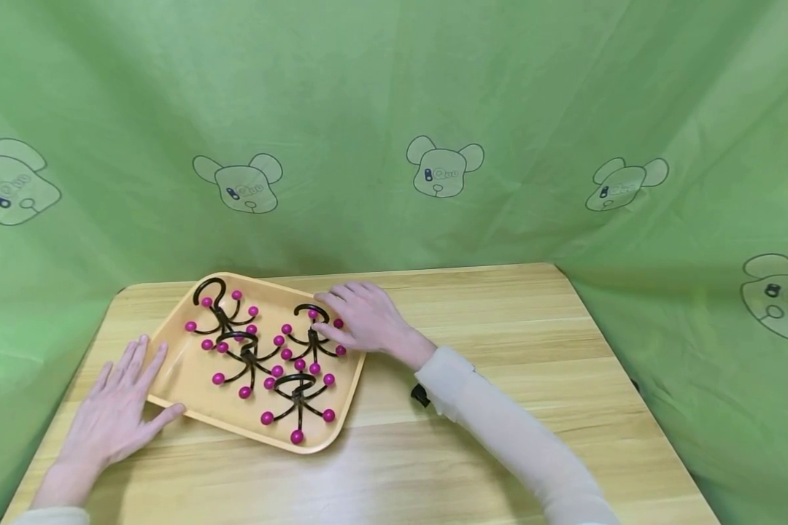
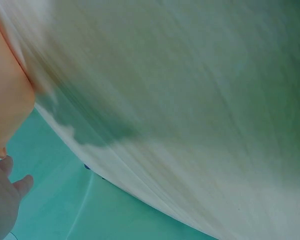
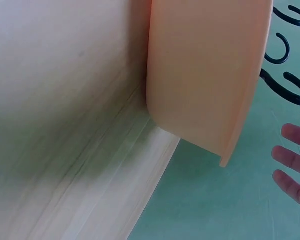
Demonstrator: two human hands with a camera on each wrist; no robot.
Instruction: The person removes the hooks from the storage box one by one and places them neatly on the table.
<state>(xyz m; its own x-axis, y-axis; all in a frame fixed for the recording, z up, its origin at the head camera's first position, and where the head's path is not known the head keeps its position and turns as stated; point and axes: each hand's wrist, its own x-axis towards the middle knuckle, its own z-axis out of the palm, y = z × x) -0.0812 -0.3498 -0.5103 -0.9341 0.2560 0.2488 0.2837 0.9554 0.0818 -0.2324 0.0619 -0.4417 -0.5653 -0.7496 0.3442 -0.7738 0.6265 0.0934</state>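
A shallow orange-tan tray (image 1: 190, 372) lies askew on the left of the wooden table. Inside it stand several black hook racks (image 1: 298, 397), each with a curved top hook and curved arms tipped with magenta balls. My left hand (image 1: 114, 412) is at the tray's left side, fingers straight and spread, thumb by the front rim. The right hand (image 1: 361, 317) reaches over the tray's back right corner, its fingers extended beside the back right rack (image 1: 312, 339). In the right wrist view, black hooks (image 3: 290, 92) rise above the tray wall (image 3: 205, 75) near spread fingers (image 3: 290, 160).
A small black object (image 1: 420, 395) lies on the wooden table (image 1: 532, 350), right of the tray and partly behind my right sleeve. Green curtains (image 1: 341, 146) with mouse-head prints enclose the table's back and sides.
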